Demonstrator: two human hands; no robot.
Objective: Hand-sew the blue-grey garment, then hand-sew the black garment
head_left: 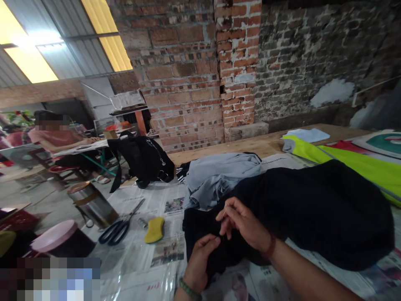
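Observation:
A dark garment (313, 209) lies spread over the newspaper-covered table. My left hand (200, 259), with a green band at its wrist, pinches the garment's near left part between thumb and finger. Just above and to the right of it, my right hand (242, 223) hovers close over the dark cloth. Its thumb and index finger are pinched together on something thin, too small to name. Touching the garment's far side is a crumpled grey cloth (219, 171).
Left of the garment lie a yellow sponge (154, 230), dark-handled scissors (120, 228) and a steel flask (92, 205). A black bag (144, 161) stands behind them. A neon-yellow garment (354, 163) and an iron (384, 142) are at right. A person (59, 140) sits at another table.

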